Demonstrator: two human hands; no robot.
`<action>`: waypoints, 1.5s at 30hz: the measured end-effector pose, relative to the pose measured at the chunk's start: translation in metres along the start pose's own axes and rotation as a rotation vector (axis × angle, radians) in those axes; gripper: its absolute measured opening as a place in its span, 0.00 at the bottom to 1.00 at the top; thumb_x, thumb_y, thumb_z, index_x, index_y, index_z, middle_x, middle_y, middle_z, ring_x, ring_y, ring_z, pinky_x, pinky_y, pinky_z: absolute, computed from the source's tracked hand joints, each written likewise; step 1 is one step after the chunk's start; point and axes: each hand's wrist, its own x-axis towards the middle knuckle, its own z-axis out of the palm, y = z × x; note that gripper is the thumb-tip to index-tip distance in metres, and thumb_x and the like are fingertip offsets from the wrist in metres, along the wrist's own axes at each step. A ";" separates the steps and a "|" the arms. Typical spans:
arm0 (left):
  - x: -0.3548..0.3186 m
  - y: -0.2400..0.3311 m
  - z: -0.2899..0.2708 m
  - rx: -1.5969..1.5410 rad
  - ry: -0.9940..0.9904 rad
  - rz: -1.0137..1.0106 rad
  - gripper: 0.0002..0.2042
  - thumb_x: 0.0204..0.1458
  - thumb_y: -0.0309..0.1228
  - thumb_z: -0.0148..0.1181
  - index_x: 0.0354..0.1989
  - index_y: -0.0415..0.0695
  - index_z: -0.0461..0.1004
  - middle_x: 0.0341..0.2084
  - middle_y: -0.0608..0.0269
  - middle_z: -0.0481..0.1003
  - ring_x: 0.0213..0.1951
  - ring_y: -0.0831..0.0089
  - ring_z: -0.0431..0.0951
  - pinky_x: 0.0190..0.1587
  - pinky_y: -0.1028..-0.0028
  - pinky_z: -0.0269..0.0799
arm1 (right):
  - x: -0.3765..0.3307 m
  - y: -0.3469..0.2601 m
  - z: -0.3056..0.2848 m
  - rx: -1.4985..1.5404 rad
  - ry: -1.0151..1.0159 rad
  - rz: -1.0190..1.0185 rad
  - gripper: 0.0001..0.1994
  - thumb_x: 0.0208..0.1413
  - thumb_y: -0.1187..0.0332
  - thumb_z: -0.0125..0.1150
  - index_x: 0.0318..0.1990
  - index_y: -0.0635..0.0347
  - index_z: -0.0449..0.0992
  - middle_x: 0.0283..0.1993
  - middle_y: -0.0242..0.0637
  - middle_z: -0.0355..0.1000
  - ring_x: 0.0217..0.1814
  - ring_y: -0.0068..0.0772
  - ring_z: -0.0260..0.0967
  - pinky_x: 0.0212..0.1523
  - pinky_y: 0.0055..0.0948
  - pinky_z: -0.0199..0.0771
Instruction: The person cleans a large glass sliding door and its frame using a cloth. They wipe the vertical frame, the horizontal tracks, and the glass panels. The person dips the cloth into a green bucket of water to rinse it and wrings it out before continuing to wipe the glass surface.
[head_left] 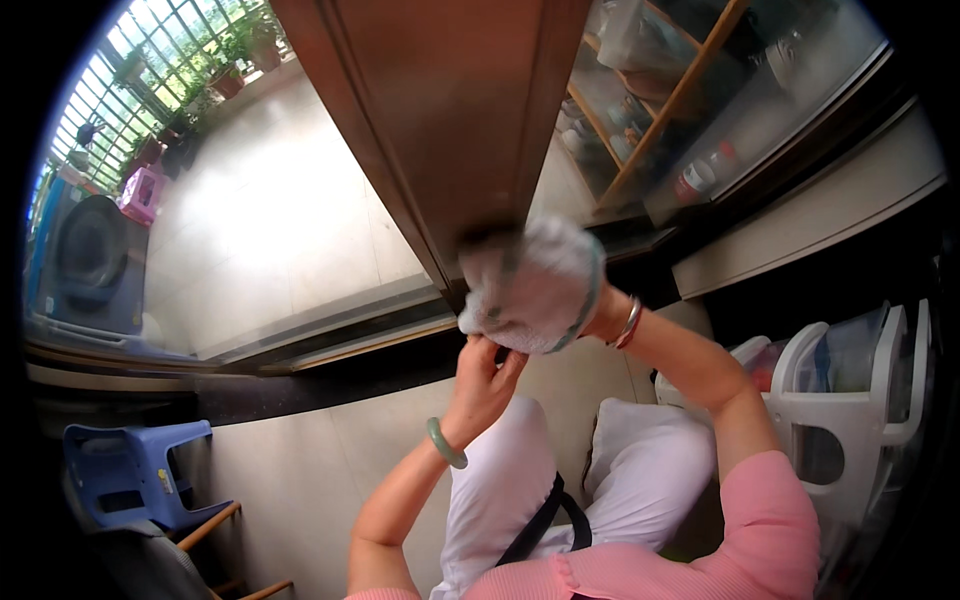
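A white cloth (540, 285) with a green edge is bunched against the narrow edge of a brown door frame (440, 110), and part of it is blurred by motion. My right hand (604, 314) reaches into or behind the cloth from the right. Its fingers are covered, so their pose does not show. Just below, my left hand (484, 377) has its fingers closed at the cloth's lower edge, close to the frame. A green bangle circles my left wrist, a silver one my right.
A blue plastic stool (140, 470) stands at the left, near a chair with wooden legs. White drawers (830, 420) are close by my right arm. Beyond the dark door track (330, 345) lie a tiled balcony and potted plants (228, 80). Wooden shelves (670, 80) are behind glass.
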 end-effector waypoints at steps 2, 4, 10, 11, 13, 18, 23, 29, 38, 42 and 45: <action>0.006 0.029 -0.004 -0.093 0.048 0.120 0.13 0.58 0.22 0.59 0.51 0.35 0.73 0.44 0.56 0.74 0.45 0.67 0.74 0.46 0.76 0.70 | 0.005 0.004 -0.020 -0.050 0.040 -0.015 0.20 0.50 0.53 0.64 0.50 0.47 0.76 0.50 0.33 0.74 0.51 0.39 0.73 0.53 0.40 0.73; 0.021 0.056 -0.012 -0.276 0.105 0.137 0.12 0.62 0.23 0.56 0.53 0.35 0.71 0.44 0.61 0.75 0.46 0.75 0.73 0.49 0.79 0.67 | 0.021 0.008 -0.030 -0.084 0.109 -0.044 0.21 0.50 0.52 0.64 0.51 0.47 0.76 0.51 0.33 0.74 0.52 0.39 0.72 0.54 0.42 0.72; 0.005 0.013 -0.046 -0.400 0.374 0.084 0.07 0.66 0.27 0.52 0.45 0.38 0.75 0.38 0.71 0.77 0.39 0.85 0.72 0.42 0.81 0.68 | 0.025 -0.001 0.012 -0.130 0.290 0.044 0.23 0.51 0.49 0.62 0.54 0.46 0.75 0.53 0.32 0.74 0.56 0.39 0.72 0.57 0.47 0.70; -0.001 0.002 -0.046 -0.482 0.385 -0.005 0.08 0.66 0.28 0.51 0.46 0.38 0.75 0.38 0.70 0.77 0.39 0.85 0.73 0.42 0.81 0.68 | 0.016 -0.003 0.031 -0.121 0.306 0.074 0.24 0.52 0.48 0.62 0.54 0.46 0.75 0.53 0.32 0.74 0.56 0.39 0.72 0.57 0.48 0.69; -0.009 -0.020 -0.041 -0.665 0.375 -0.169 0.09 0.67 0.30 0.51 0.47 0.39 0.75 0.39 0.70 0.77 0.39 0.84 0.73 0.41 0.79 0.70 | -0.002 -0.010 0.059 -0.145 0.327 0.138 0.24 0.52 0.48 0.62 0.55 0.45 0.75 0.54 0.32 0.74 0.57 0.40 0.71 0.58 0.49 0.69; -0.013 -0.093 -0.013 -0.549 0.317 -0.540 0.14 0.65 0.31 0.49 0.56 0.40 0.69 0.48 0.62 0.75 0.47 0.73 0.78 0.50 0.72 0.76 | -0.033 -0.011 0.098 0.129 0.088 0.173 0.14 0.50 0.54 0.64 0.37 0.52 0.76 0.39 0.37 0.74 0.38 0.46 0.73 0.40 0.39 0.75; -0.023 -0.170 0.004 -0.543 0.131 -0.850 0.16 0.67 0.35 0.48 0.59 0.42 0.66 0.52 0.61 0.74 0.51 0.70 0.77 0.53 0.66 0.75 | -0.080 0.000 0.149 0.489 -0.088 0.306 0.14 0.47 0.62 0.64 0.39 0.58 0.75 0.30 0.38 0.74 0.34 0.44 0.74 0.37 0.32 0.76; -0.013 -0.137 0.005 -0.483 -0.027 -0.973 0.21 0.66 0.39 0.48 0.65 0.46 0.60 0.57 0.65 0.71 0.58 0.70 0.71 0.58 0.57 0.71 | -0.079 0.003 0.127 0.327 -0.131 0.202 0.19 0.51 0.61 0.62 0.49 0.57 0.74 0.43 0.42 0.75 0.47 0.46 0.74 0.48 0.35 0.75; 0.017 0.037 -0.002 -0.709 0.015 -0.274 0.15 0.67 0.34 0.52 0.54 0.35 0.73 0.51 0.63 0.76 0.56 0.74 0.73 0.62 0.71 0.66 | 0.036 0.006 -0.037 0.028 -0.038 -0.010 0.27 0.48 0.60 0.65 0.58 0.53 0.73 0.58 0.40 0.72 0.59 0.46 0.69 0.63 0.41 0.67; 0.029 0.136 -0.002 -0.600 0.210 -0.034 0.11 0.68 0.32 0.51 0.49 0.38 0.75 0.39 0.70 0.75 0.42 0.81 0.71 0.46 0.78 0.68 | 0.094 -0.001 -0.117 -0.092 0.143 -0.011 0.30 0.48 0.57 0.67 0.61 0.54 0.71 0.61 0.40 0.69 0.64 0.48 0.65 0.67 0.50 0.59; 0.040 0.204 -0.010 -0.717 0.202 0.099 0.11 0.68 0.32 0.50 0.48 0.38 0.75 0.39 0.69 0.76 0.43 0.81 0.72 0.47 0.76 0.70 | 0.130 -0.001 -0.170 0.078 0.253 -0.053 0.34 0.51 0.55 0.66 0.65 0.55 0.66 0.65 0.41 0.65 0.68 0.48 0.60 0.70 0.50 0.53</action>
